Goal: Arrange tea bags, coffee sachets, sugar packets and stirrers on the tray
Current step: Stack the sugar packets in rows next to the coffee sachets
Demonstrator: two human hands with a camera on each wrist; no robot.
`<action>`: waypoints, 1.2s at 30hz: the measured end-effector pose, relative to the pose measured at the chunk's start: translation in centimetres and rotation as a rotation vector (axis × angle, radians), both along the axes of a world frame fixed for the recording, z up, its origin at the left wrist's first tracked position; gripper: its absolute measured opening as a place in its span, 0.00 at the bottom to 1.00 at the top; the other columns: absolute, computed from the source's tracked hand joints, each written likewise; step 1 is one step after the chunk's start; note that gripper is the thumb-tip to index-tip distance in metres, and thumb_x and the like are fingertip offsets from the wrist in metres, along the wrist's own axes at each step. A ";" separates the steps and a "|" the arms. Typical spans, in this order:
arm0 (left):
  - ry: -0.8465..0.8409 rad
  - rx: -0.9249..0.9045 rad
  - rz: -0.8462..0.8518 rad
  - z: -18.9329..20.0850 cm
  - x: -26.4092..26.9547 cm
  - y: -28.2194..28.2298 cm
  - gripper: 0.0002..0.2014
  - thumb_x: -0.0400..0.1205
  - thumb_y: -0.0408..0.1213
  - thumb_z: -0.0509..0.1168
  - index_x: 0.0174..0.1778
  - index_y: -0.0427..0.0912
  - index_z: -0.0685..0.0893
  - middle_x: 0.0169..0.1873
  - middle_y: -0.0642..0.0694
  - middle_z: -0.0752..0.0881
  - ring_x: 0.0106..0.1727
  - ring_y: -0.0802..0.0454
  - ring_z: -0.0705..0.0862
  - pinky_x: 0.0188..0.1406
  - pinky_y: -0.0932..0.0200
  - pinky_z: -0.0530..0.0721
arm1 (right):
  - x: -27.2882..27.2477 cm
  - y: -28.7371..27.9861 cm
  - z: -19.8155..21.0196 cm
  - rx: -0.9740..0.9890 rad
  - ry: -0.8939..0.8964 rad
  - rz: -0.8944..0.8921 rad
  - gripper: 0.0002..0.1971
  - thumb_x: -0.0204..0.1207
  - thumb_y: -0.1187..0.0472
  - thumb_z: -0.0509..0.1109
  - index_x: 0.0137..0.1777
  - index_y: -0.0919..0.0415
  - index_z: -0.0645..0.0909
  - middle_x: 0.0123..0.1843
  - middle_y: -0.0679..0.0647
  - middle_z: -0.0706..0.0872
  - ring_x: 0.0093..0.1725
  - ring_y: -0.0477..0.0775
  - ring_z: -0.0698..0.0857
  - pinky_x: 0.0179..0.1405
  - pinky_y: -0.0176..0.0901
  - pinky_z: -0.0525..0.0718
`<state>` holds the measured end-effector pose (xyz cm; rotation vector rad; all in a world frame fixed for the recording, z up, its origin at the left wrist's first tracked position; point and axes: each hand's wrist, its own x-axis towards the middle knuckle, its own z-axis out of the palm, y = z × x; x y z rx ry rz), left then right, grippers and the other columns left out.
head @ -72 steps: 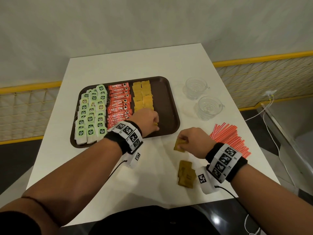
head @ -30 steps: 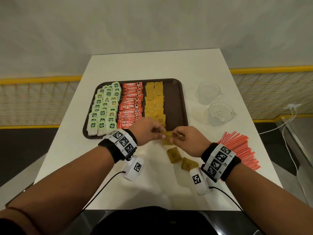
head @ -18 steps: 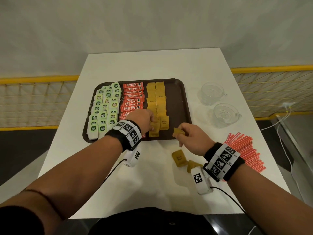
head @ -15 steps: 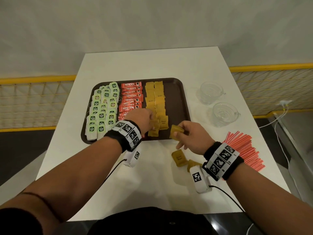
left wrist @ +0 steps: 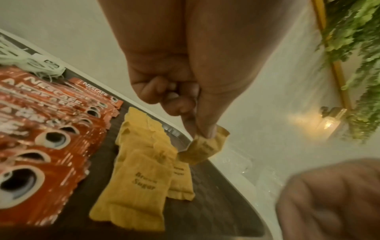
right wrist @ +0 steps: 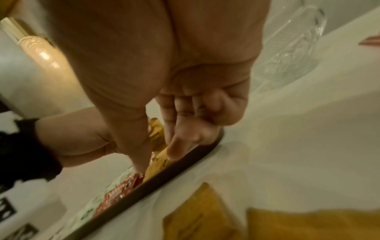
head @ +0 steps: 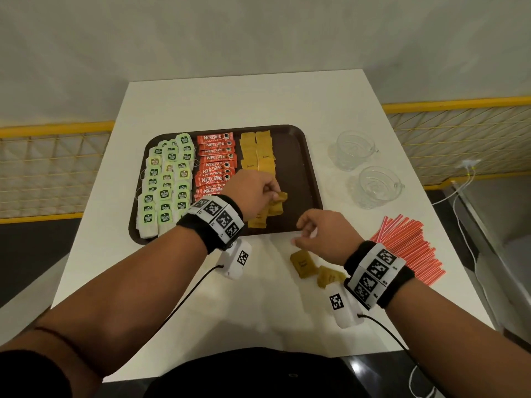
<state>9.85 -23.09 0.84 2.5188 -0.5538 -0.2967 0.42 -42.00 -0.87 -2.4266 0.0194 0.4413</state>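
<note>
White desk (head: 178,282): carries the tray, and off it what is left of the job — two loose sugar packets (head: 301,264) just under the right wrist, and a heap of red stirrers (head: 408,248) further out on that side, none on the tray yet.
Brown tray (head: 304,179): mostly filled. Green tea bags (head: 166,182) fill the strip beyond the left wrist's outer side, red coffee sachets (head: 215,165) lie just ahead of the left knuckles, and a yellow sugar column (head: 258,156) runs up from the left fingertips. A bare strip remains on the side nearer the right hand.
Progress: by my reckoning tea and coffee are done, sugar is nearly done, stirrers are not begun.
Glass cups (head: 373,185): two, well beyond the right hand, untouched.
Left hand (head: 253,193): fingers curled in, thumb and forefinger pinching a held sugar packet (left wrist: 205,147) by its edge, just above the near end of the sugar column.
Right hand (head: 321,234): fingers loosely bent and apart, holding nothing, over the tray's near rim.
</note>
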 end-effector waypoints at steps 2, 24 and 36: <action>0.066 0.088 0.000 -0.2 0.4 -0.1 0.01 0.81 0.40 0.71 0.46 0.50 0.88 0.42 0.57 0.84 0.46 0.58 0.84 0.52 0.58 0.85 | -0.4 0.0 -0.2 -0.230 0.066 0.103 0.16 0.69 0.40 0.76 0.49 0.48 0.81 0.42 0.44 0.85 0.42 0.47 0.84 0.40 0.39 0.81; 0.042 0.620 -0.146 -1.2 0.1 0.3 0.11 0.75 0.46 0.75 0.51 0.52 0.84 0.49 0.51 0.85 0.49 0.49 0.84 0.44 0.56 0.82 | -0.5 1.2 -0.2 -0.412 0.243 0.201 0.17 0.67 0.43 0.79 0.41 0.55 0.83 0.39 0.51 0.86 0.42 0.54 0.85 0.39 0.44 0.83; 0.049 0.273 -0.344 0.0 -5.0 -4.7 0.12 0.79 0.57 0.67 0.50 0.55 0.86 0.44 0.57 0.84 0.47 0.55 0.83 0.48 0.53 0.84 | -1.4 -4.6 1.5 0.100 0.008 -0.216 0.05 0.75 0.63 0.68 0.39 0.63 0.81 0.35 0.50 0.91 0.30 0.46 0.91 0.37 0.48 0.88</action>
